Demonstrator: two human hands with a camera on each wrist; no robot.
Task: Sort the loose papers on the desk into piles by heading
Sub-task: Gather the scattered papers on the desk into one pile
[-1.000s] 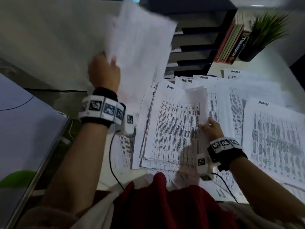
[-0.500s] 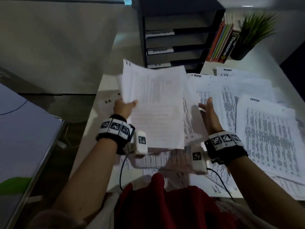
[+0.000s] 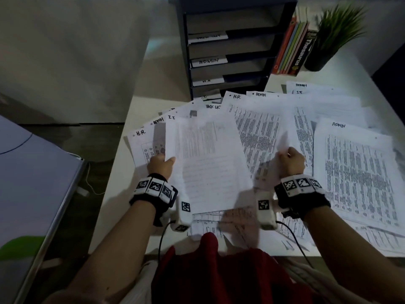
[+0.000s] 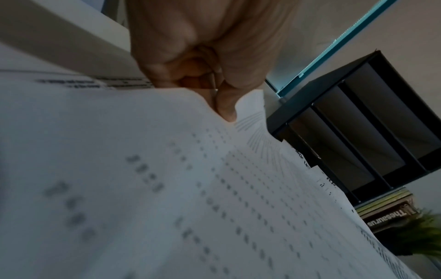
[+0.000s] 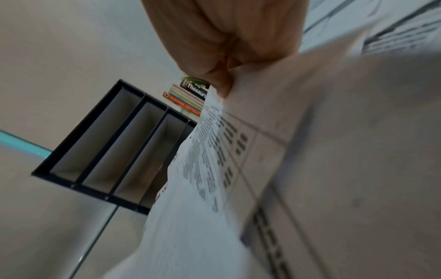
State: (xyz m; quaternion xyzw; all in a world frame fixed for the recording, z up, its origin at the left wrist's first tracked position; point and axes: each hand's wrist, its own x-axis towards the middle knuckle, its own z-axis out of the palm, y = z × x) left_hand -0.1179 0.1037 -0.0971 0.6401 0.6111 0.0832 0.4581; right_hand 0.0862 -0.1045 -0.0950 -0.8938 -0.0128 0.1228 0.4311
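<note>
Loose printed papers (image 3: 306,110) fan out over the white desk (image 3: 118,185), with handwritten headings such as H.R. (image 3: 140,133), ADMIN (image 3: 260,94) and I.T. My left hand (image 3: 161,164) pinches the left edge of one text sheet (image 3: 208,167), holding it low over the spread. In the left wrist view the thumb and fingers (image 4: 222,105) close on that sheet (image 4: 167,188). My right hand (image 3: 290,160) grips the raised edge of another printed sheet (image 3: 260,137). The right wrist view shows its fingertips (image 5: 219,83) pinching that paper (image 5: 310,151).
A black letter tray (image 3: 230,47) with labelled shelves stands at the back of the desk. To its right are books (image 3: 293,49) and a potted plant (image 3: 333,38). An ADMIN pile (image 3: 359,172) lies at the right. The desk's left edge drops to the floor (image 3: 103,154).
My left hand brought its sheet down from high at the upper left to low over the spread. My right hand left the middle pile and now grips a sheet's edge further right.
</note>
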